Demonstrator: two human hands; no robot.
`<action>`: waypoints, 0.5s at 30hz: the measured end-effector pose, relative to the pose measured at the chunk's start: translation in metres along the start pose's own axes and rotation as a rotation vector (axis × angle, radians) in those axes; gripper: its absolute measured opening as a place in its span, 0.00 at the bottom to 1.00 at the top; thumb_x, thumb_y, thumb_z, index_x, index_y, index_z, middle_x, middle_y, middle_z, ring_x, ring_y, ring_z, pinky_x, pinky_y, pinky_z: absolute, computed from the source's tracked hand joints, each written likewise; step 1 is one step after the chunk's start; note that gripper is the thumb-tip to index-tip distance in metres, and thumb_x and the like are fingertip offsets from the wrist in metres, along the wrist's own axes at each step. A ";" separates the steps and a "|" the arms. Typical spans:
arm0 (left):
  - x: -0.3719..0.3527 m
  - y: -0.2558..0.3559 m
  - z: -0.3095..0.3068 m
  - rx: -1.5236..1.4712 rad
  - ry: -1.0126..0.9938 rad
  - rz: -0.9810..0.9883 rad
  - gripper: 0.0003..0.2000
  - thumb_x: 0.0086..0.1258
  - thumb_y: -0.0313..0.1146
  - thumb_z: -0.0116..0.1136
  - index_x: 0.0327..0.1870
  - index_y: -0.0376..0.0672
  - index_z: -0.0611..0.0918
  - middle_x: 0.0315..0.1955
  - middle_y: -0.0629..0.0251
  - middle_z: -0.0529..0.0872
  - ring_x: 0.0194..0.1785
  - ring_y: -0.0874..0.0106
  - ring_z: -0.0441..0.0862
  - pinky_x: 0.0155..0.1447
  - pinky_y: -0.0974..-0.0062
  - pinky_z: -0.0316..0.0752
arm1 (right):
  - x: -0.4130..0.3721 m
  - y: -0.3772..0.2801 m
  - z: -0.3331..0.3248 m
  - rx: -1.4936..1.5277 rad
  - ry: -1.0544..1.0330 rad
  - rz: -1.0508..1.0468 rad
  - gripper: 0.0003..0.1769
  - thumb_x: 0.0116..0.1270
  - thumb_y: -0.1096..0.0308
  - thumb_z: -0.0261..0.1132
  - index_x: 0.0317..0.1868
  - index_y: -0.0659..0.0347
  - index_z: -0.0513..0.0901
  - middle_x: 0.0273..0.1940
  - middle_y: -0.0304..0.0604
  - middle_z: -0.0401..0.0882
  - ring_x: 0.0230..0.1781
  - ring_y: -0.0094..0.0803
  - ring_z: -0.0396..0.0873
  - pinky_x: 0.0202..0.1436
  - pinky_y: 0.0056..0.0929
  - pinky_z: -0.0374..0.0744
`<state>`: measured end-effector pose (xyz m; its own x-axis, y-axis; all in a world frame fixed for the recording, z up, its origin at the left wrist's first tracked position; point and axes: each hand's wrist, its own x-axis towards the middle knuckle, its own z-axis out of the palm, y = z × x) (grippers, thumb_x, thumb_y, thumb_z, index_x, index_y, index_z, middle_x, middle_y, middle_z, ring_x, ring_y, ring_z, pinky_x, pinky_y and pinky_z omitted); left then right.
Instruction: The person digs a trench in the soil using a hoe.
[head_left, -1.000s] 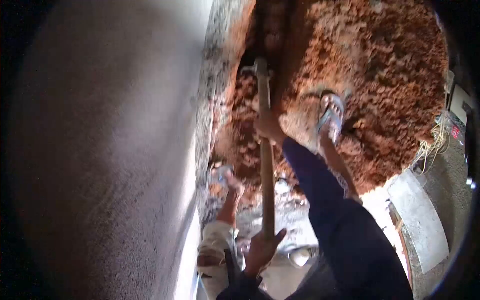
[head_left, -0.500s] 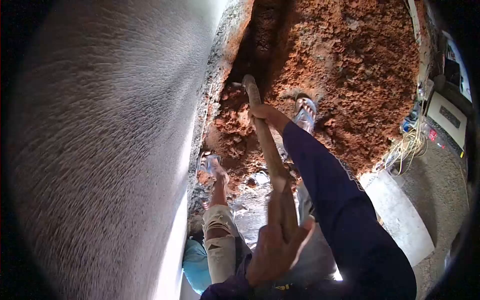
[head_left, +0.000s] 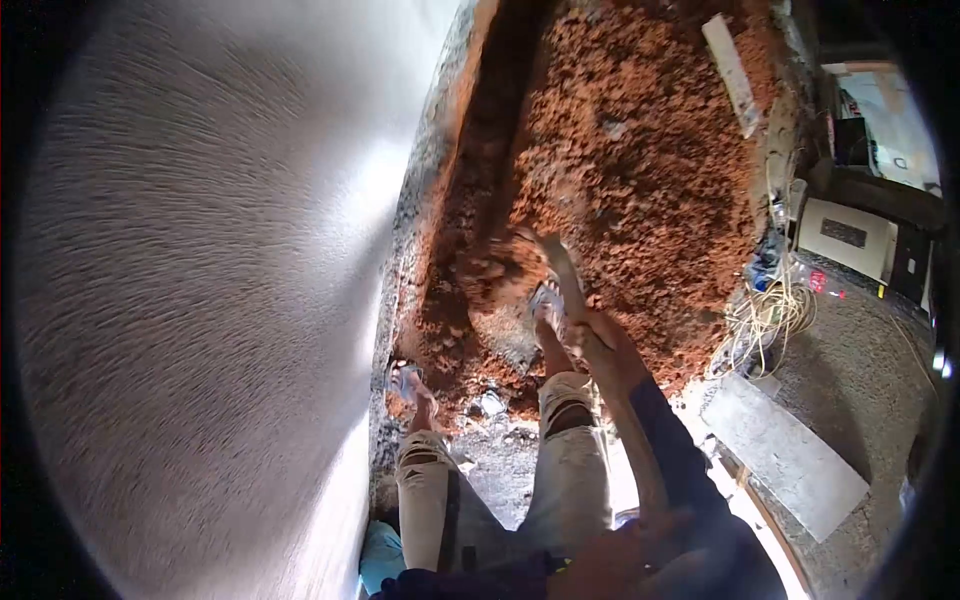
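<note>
A long wooden handle [head_left: 632, 430] slants from the lower right up toward loose red soil [head_left: 640, 190]. My right hand [head_left: 608, 345] is wrapped round its upper middle. My left hand [head_left: 615, 552], smeared by motion, closes round its lower end near my waist. At the far end, near my right foot [head_left: 547, 303], soil is blurred, and the tool's head cannot be made out. My left foot [head_left: 408, 382], in a sandal, stands by the wall's base.
A pale textured wall [head_left: 220, 300] fills the left side. A dark trench [head_left: 490, 150] runs along it. To the right lie a wooden strip [head_left: 732, 75], tangled cable [head_left: 768, 322], a flat grey board [head_left: 785, 455] and a beige panel [head_left: 845, 236]. A blue bag [head_left: 380, 555] is at bottom left.
The handle and both hands have moved down and right, toward my body. Soil at the handle's far end is now blurred with motion. The view has shifted, showing more of my legs.
</note>
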<state>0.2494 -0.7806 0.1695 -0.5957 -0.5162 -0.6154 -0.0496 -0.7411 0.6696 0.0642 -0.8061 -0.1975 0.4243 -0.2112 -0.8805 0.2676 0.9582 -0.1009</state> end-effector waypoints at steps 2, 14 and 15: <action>-0.029 0.015 0.009 0.063 -0.137 0.057 0.26 0.66 0.46 0.57 0.62 0.44 0.71 0.33 0.53 0.82 0.35 0.58 0.82 0.39 0.64 0.78 | -0.047 0.001 -0.021 0.317 -0.147 0.045 0.13 0.67 0.64 0.60 0.26 0.62 0.80 0.19 0.39 0.75 0.21 0.27 0.75 0.26 0.23 0.75; -0.098 -0.166 -0.135 1.384 0.599 0.049 0.14 0.56 0.46 0.61 0.34 0.45 0.82 0.26 0.55 0.83 0.31 0.53 0.81 0.34 0.54 0.73 | -0.199 0.114 0.055 -0.096 1.184 -1.102 0.10 0.59 0.75 0.61 0.42 0.58 0.77 0.25 0.41 0.75 0.28 0.36 0.77 0.34 0.36 0.76; -0.069 -0.184 -0.154 1.315 0.525 0.009 0.14 0.54 0.45 0.63 0.34 0.45 0.82 0.26 0.55 0.83 0.31 0.53 0.81 0.35 0.54 0.73 | -0.197 0.131 0.033 -0.494 1.314 -1.165 0.13 0.59 0.77 0.60 0.46 0.57 0.77 0.26 0.43 0.77 0.31 0.40 0.79 0.38 0.39 0.78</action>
<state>0.4229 -0.6751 0.0245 -0.2515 -0.8320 -0.4945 -0.9203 0.0473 0.3884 0.0443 -0.6454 -0.0214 -0.7145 -0.6997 0.0043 -0.4589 0.4639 -0.7577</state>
